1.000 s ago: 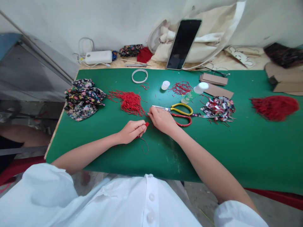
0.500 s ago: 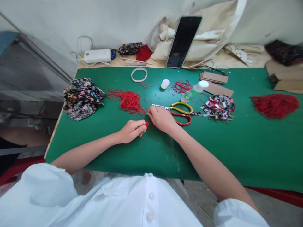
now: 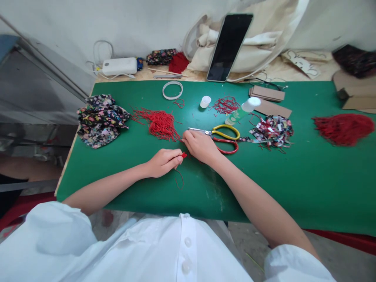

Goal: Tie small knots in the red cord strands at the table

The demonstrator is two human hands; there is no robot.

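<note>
My left hand (image 3: pixel 163 161) rests on the green mat (image 3: pixel 293 184) with its fingers pinched on a small bunch of red cords (image 3: pixel 183 155); one loose strand trails back toward me. My right hand (image 3: pixel 200 145) lies just right of it, fingers curled down at the near edge of a pile of red cords (image 3: pixel 158 123). What those fingers hold is hidden. Scissors with one yellow and one red handle (image 3: pixel 225 139) lie on the mat right behind my right hand.
Floral fabric pieces (image 3: pixel 100 119) lie at the left, a heap of cut floral strips (image 3: pixel 273 130) and another red cord pile (image 3: pixel 345 128) at the right. Behind are a white ring (image 3: pixel 172 89), a small cap (image 3: pixel 205 101), a glue bottle (image 3: pixel 242 110), cardboard pieces (image 3: pixel 268 100) and a propped phone (image 3: pixel 229 47).
Both hands stay nearly in place, with small finger movement on the red cords. The view has shifted slightly.
</note>
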